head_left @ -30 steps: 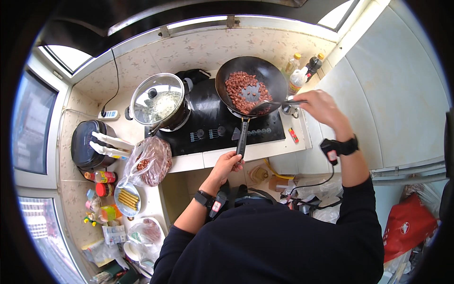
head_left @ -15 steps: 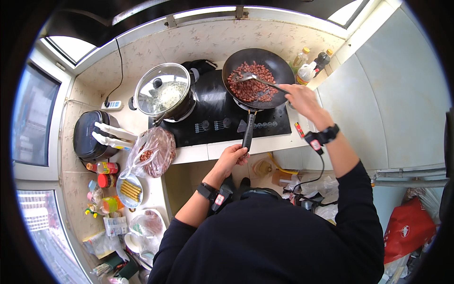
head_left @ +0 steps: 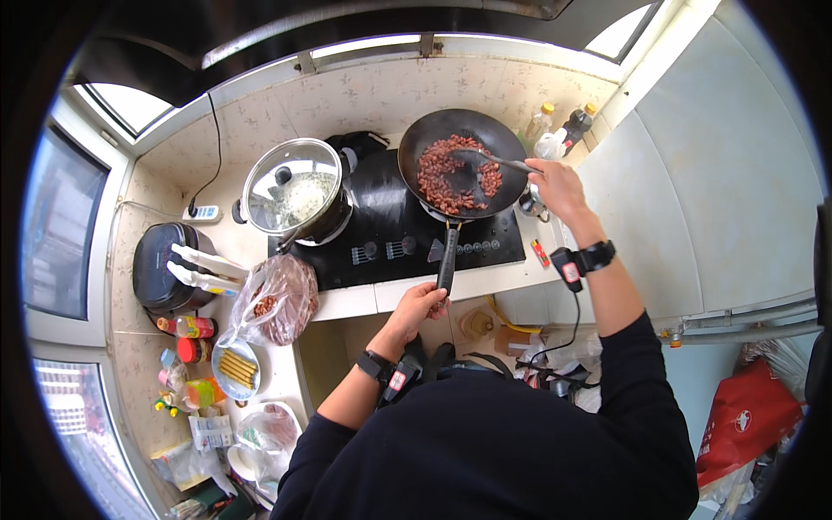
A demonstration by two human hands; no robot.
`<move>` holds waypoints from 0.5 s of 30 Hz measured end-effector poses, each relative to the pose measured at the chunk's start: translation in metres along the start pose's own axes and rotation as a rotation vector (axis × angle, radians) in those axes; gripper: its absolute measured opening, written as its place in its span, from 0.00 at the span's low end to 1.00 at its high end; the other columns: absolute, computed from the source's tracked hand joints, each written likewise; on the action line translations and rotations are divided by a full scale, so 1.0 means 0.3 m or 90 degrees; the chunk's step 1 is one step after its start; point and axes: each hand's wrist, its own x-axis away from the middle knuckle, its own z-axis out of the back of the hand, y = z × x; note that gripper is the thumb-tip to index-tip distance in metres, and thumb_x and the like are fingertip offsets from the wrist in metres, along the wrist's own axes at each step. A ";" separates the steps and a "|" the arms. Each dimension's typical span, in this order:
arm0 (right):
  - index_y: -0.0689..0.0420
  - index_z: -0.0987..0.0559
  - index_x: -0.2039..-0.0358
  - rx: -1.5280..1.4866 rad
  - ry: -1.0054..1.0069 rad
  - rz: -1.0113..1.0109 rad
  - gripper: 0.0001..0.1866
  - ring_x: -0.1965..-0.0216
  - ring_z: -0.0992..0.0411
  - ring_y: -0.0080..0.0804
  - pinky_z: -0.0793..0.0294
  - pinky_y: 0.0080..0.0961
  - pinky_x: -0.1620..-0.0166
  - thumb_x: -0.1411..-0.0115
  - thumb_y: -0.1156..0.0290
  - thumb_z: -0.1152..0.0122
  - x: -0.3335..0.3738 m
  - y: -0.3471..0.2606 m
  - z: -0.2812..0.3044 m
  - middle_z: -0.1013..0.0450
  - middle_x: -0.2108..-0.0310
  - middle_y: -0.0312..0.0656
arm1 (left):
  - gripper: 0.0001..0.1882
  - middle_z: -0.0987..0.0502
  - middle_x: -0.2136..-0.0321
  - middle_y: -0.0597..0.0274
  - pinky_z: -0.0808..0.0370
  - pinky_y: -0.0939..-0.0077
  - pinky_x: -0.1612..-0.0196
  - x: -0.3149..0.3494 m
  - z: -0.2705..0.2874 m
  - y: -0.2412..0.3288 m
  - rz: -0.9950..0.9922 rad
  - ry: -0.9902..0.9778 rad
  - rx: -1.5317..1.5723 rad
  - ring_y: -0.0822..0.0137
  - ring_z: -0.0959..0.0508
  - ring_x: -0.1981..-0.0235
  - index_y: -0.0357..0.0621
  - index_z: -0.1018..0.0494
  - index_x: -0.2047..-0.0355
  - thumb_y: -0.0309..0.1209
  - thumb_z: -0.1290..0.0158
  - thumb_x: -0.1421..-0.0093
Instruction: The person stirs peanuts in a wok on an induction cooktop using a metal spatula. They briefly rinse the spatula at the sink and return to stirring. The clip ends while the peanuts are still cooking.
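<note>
A kitchen: black cooktop, wok, glass-lidded pot and, up top, probably a range hood.

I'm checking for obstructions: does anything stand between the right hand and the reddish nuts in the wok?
Nothing visible blocks the way. The right hand holds the spatula, which reaches over the right side of the wok to the reddish nuts. The left hand grips the wok handle on the near side, clear of that line.
</note>
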 end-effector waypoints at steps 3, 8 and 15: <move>0.54 0.17 0.47 -0.008 0.044 -0.042 0.17 0.54 0.20 0.52 0.22 0.42 0.50 0.36 0.66 0.38 -0.069 0.007 -0.125 0.18 0.56 0.51 | 0.08 0.18 0.66 0.68 0.29 0.83 0.65 0.004 -0.007 0.005 0.009 0.004 0.007 0.79 0.23 0.71 0.46 0.24 0.57 0.35 0.49 0.27; 0.49 0.17 0.46 -0.080 -0.079 0.072 0.18 0.53 0.20 0.49 0.23 0.38 0.49 0.37 0.69 0.37 -0.055 0.007 -0.092 0.19 0.56 0.51 | 0.08 0.18 0.67 0.68 0.29 0.83 0.65 0.000 -0.005 -0.005 -0.002 0.002 0.005 0.79 0.23 0.71 0.46 0.24 0.57 0.35 0.50 0.27; 0.46 0.13 0.53 0.110 -0.176 0.100 0.17 0.55 0.21 0.44 0.24 0.38 0.51 0.41 0.76 0.38 0.074 -0.006 0.351 0.18 0.58 0.47 | 0.07 0.19 0.68 0.68 0.28 0.84 0.66 -0.009 0.000 -0.013 -0.003 -0.010 0.020 0.79 0.22 0.71 0.46 0.24 0.57 0.34 0.50 0.28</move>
